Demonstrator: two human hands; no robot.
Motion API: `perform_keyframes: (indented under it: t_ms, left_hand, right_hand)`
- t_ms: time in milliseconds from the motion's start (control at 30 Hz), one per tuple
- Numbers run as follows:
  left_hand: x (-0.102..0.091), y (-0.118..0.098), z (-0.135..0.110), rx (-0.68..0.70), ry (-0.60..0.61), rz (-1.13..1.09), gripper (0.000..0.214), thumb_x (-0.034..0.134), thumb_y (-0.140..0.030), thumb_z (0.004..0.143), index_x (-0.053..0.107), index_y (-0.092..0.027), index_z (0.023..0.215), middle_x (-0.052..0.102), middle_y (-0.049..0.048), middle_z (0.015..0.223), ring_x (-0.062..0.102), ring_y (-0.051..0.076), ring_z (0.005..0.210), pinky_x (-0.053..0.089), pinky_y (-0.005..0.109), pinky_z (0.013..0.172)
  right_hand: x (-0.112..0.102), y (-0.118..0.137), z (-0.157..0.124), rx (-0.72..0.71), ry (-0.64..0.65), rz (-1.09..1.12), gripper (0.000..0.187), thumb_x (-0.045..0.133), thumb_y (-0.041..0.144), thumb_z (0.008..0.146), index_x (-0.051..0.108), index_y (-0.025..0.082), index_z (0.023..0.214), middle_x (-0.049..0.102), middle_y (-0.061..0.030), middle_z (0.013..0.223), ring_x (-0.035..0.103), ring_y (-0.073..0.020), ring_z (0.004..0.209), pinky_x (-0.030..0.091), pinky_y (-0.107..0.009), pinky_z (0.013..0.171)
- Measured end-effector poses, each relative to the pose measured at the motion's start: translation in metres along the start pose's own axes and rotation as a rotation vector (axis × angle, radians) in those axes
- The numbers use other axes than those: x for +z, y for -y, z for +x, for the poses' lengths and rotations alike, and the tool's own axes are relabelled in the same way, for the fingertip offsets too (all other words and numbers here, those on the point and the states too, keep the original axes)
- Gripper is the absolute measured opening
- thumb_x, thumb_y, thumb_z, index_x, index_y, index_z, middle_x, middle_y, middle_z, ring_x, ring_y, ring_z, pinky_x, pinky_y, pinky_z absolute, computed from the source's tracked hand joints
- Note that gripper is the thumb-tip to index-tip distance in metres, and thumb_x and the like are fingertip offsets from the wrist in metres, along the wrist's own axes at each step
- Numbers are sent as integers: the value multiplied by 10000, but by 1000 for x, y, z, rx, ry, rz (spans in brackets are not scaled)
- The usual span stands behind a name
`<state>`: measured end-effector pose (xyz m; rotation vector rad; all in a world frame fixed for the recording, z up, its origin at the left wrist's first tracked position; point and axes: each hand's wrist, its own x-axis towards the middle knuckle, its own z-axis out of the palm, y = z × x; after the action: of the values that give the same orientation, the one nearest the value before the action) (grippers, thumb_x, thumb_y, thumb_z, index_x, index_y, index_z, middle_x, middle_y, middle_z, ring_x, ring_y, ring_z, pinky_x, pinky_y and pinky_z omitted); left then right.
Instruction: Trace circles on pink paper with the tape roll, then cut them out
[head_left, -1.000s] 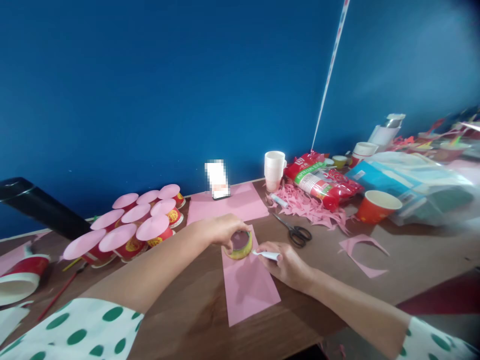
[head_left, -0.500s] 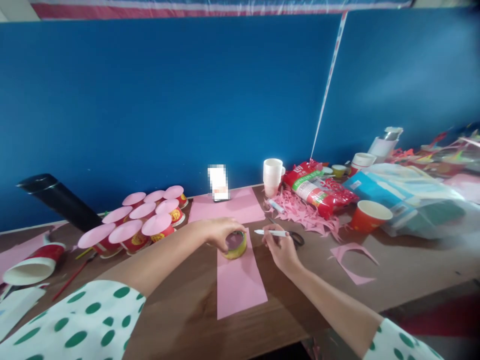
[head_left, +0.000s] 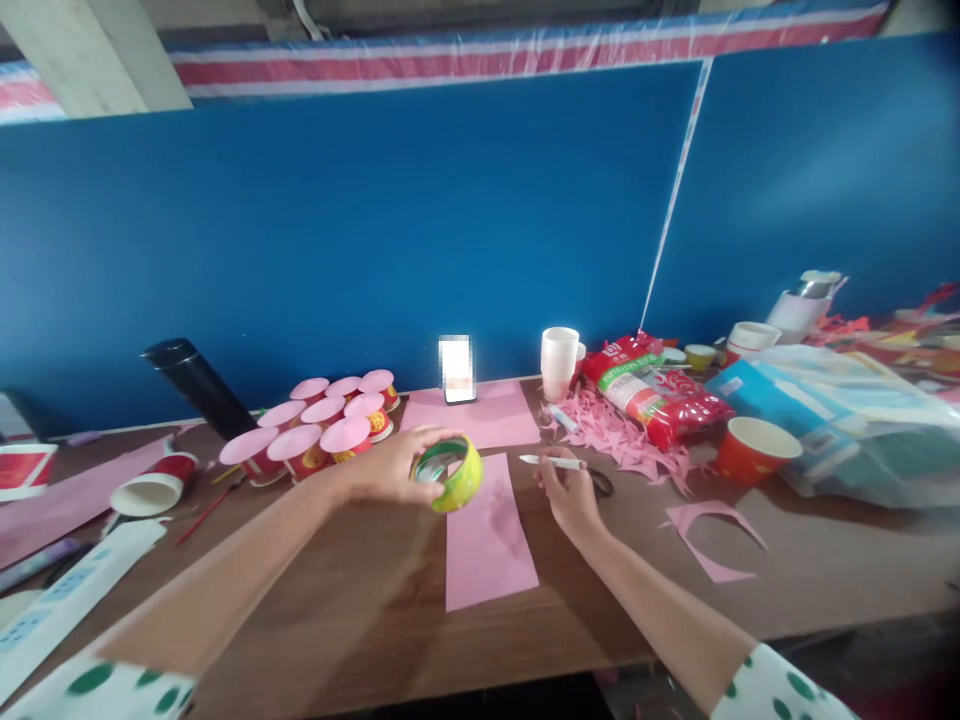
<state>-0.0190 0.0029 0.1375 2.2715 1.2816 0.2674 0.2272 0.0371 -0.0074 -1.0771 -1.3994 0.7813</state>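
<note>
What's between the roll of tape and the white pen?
In the head view, the far end of the pink paper sheet shows between the roll of tape and the white pen, plus some brown tabletop.

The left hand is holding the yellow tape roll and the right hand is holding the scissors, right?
Not quite: the head view shows the right hand holding a white pen, while the scissors lie on the table. The left hand does hold the yellow tape roll.
</note>
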Motion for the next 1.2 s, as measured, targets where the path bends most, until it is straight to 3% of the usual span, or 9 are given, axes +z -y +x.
perform_keyframes:
  t_ms: [200, 300, 367, 633, 900, 1067, 1200]
  left_hand:
    - [79, -8, -52, -60, -191, 18, 879, 611, -187, 586, 212, -267, 1366, 301, 71, 1401, 286, 284, 1272, 256, 425, 1053]
    - [114, -11, -55, -50, -297, -1, 955, 608, -173, 573, 115, -287, 1383, 286, 69, 1400, 265, 280, 1277, 239, 444, 1064]
    - [126, -15, -49, -37, -345, -15, 980, 609, -171, 567, 83, -276, 1388, 311, 79, 1375, 274, 283, 1267, 253, 445, 1059]
    - [128, -23, -24, -59, -429, -85, 1014, 637, -188, 574, 49, -256, 1397, 309, 114, 1356, 303, 306, 1245, 295, 478, 1023]
    - [132, -16, -24, -22, -410, -26, 1002, 629, -194, 595, 35, -245, 1400, 305, 106, 1380, 286, 296, 1259, 266, 473, 1043]
    - [127, -15, -29, -49, -435, -27, 1027, 629, -183, 594, -2, -242, 1401, 206, 106, 1444, 263, 298, 1279, 268, 467, 1044]
    - [123, -16, -32, -77, -415, -54, 1050, 629, -181, 590, -33, -250, 1402, 217, 95, 1441, 272, 285, 1279, 284, 443, 1042]
  right_hand:
    - [0, 5, 0, 0, -14, -19, 212, 477, 358, 818, 548, 159, 796, 569, -2, 541, 520, -140, 477, 412, -232, 461]
    - [0, 4, 0, -6, -13, -29, 221, 484, 368, 812, 546, 156, 798, 581, -14, 551, 542, -151, 495, 434, -244, 484]
    - [0, 4, 1, -9, -10, -38, 222, 486, 368, 811, 551, 156, 799, 586, -17, 554, 546, -152, 497, 441, -246, 491]
    - [2, 3, 1, 8, -2, -48, 218, 486, 363, 800, 556, 157, 780, 584, -9, 531, 538, -148, 471, 432, -239, 461]
    - [1, 3, 2, 14, 16, -50, 208, 484, 348, 805, 558, 154, 793, 580, -9, 534, 534, -142, 473, 426, -234, 465]
    - [1, 2, 1, 25, 16, -51, 202, 485, 347, 804, 558, 159, 801, 583, -2, 537, 530, -133, 467, 417, -222, 450]
    - [1, 3, 2, 29, 21, -47, 210, 486, 358, 798, 555, 159, 798, 579, 0, 531, 531, -137, 465, 418, -225, 443]
